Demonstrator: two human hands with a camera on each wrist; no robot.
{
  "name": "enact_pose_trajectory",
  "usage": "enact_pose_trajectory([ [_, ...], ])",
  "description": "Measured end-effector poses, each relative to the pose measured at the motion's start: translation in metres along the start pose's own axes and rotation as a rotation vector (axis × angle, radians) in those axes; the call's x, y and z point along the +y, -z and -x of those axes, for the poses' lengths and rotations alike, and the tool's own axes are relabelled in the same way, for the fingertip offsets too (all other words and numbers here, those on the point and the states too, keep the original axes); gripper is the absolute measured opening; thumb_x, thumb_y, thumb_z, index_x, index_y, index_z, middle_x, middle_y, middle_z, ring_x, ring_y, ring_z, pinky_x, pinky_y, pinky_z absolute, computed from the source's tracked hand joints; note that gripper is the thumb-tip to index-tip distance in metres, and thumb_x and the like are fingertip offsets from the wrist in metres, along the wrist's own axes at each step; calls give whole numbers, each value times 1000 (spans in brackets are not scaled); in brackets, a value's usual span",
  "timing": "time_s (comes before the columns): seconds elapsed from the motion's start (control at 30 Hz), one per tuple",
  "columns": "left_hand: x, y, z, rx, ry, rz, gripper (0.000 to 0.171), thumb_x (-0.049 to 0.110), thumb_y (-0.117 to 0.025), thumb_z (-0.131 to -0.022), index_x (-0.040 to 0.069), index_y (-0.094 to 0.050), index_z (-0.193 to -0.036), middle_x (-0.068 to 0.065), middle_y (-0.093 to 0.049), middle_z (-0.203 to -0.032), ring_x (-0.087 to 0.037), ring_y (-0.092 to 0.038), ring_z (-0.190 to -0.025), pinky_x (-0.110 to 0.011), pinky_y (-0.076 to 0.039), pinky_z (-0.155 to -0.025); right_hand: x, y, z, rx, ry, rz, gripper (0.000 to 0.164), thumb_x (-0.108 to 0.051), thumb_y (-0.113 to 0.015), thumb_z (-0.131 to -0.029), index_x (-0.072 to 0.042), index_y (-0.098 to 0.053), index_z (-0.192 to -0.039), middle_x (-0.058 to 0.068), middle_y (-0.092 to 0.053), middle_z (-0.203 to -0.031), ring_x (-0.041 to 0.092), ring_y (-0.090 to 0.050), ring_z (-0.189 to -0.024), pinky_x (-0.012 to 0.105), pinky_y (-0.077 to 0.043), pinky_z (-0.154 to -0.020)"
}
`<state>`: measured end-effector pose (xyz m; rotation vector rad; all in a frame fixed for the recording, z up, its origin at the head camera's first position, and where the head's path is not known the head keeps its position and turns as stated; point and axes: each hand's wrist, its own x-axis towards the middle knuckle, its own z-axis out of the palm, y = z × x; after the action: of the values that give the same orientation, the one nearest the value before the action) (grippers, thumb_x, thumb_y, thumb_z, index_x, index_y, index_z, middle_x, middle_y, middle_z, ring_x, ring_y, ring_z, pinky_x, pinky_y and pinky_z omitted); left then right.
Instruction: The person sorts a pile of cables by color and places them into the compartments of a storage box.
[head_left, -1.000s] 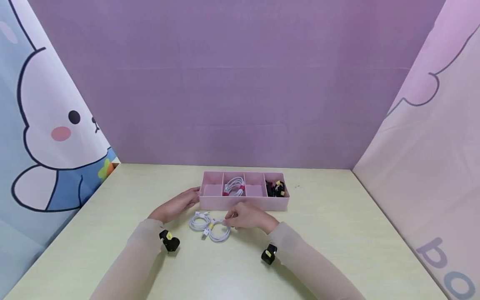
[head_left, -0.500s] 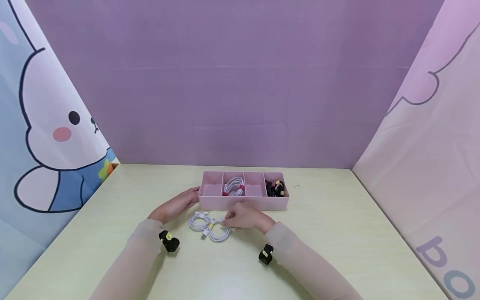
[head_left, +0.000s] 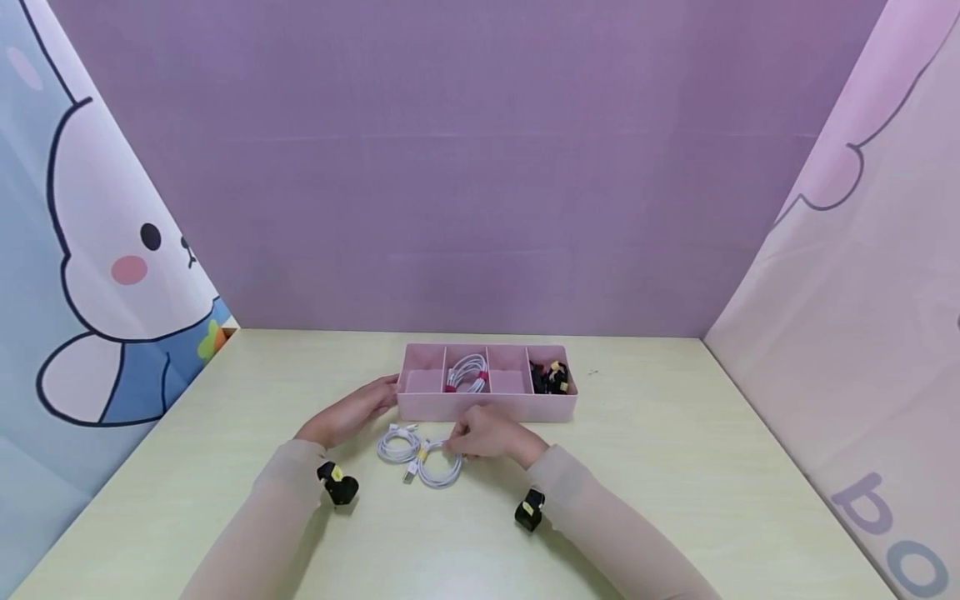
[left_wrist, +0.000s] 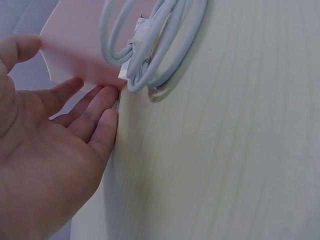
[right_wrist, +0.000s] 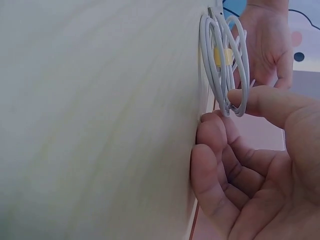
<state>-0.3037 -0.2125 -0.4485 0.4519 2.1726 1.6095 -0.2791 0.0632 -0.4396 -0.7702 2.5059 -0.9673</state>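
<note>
Two coils of white USB charging cable lie side by side in front of the pink divided box (head_left: 431, 407) in the head view. Thumb and fingers of my right hand (head_left: 491, 432) pinch the edge of the right-hand charging cable (head_left: 441, 484), which has a yellow tie (right_wrist: 223, 57). The left-hand cable coil (head_left: 379, 451) lies loose beside it, its white plug up close in the left wrist view. At the box's left end rests my left hand (head_left: 351, 413), fingers extended against the wall, thumb near the upper edge.
The box has a white cable bundle (head_left: 471, 367) with red ties in one compartment and black cables (head_left: 553, 379) with yellow ties in the rightmost. A purple backdrop (head_left: 480, 167) rises behind the table (head_left: 645, 467), with printed cloths at both sides.
Both hands stay almost in place. The right wrist has shifted slightly left, and the pinched cable coil has barely moved.
</note>
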Motion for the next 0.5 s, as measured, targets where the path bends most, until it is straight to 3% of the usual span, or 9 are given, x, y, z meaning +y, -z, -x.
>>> enact_pose_trajectory([
  [0.37, 0, 1, 1, 5, 19, -17, 58, 24, -35, -109, 1, -17, -159, -16, -24, -163, -32, -23, -149, -43, -20, -121, -1, 3, 4, -8, -12, -116, 13, -22, -73, -92, -12, -75, -84, 4, -68, -69, 13, -60, -60, 25, -55, -57],
  [0.5, 3, 1, 2, 11, 30, -38, 58, 22, -36, -107, 3, -18, -159, -13, -24, -163, -31, -22, -149, -42, -21, -121, -2, 4, 4, -3, -2, -137, 11, -18, -72, -92, -8, -76, -87, 4, -68, -68, 14, -61, -59, 25, -55, -56],
])
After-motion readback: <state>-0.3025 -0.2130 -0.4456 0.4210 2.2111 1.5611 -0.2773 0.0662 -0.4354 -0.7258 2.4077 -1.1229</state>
